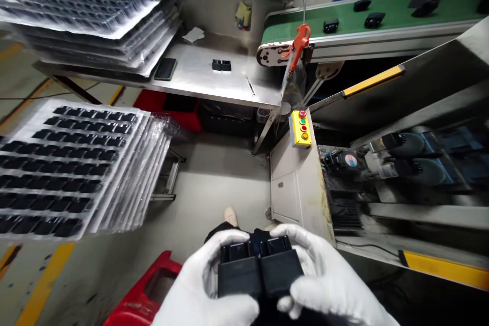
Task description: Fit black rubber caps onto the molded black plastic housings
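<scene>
Both hands wear white gloves and are held low in front of my body. My left hand [208, 277] is closed around a black plastic housing [239, 276], thumb along its near edge. A second black plastic housing [280, 271] of the same shape is gripped by my right hand [324, 277], with the thumb at its lower corner. The two housings sit side by side, nearly touching, their stepped ends pointing away from me. Two similar small black parts [221, 65] rest on the steel table [191, 79] beyond.
Trays of black parts [64, 163] are stacked at the left, with more clear trays [87, 5] behind. A green conveyor [286, 28] carries several black parts. An orange air gun [300, 43] hangs beside it. A yellow button box [301, 129] and an open machine [382, 173] stand right; a red stool [145, 290] is below.
</scene>
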A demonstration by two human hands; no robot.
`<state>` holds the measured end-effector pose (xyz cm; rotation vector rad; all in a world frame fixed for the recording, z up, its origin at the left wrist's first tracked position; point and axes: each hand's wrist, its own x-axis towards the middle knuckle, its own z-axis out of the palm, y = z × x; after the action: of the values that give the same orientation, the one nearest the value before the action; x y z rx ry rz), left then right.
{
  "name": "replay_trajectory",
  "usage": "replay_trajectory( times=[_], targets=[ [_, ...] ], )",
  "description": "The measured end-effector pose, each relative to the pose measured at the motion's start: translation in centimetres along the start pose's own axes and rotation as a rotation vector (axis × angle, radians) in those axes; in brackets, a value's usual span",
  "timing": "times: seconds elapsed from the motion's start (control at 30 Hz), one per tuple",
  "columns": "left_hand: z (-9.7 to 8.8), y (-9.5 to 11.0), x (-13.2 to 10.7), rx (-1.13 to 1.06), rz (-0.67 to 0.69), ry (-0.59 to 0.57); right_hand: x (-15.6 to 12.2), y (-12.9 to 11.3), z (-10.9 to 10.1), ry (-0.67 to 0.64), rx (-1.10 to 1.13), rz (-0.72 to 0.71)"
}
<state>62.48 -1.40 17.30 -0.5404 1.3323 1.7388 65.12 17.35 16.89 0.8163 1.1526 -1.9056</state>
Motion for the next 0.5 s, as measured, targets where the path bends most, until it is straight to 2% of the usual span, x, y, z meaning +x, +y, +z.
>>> replay_trajectory(
  times=[0.1,0.23,0.5],
  targets=[
    [0.2,0.2,0.0,0.088,-0.025,0.043,0.2,0.0,0.2,0.065,-0.034,0.025],
    [0.3,0.4,0.0,0.186,-0.033,0.083,0.2,-0.1,0.3,0.091,-0.070,0.034],
    [1.1,1.7,-0.1,0.151,-0.032,0.096,-0.3,-0.9,0.6,0.092,-0.057,0.032]
  ],
)
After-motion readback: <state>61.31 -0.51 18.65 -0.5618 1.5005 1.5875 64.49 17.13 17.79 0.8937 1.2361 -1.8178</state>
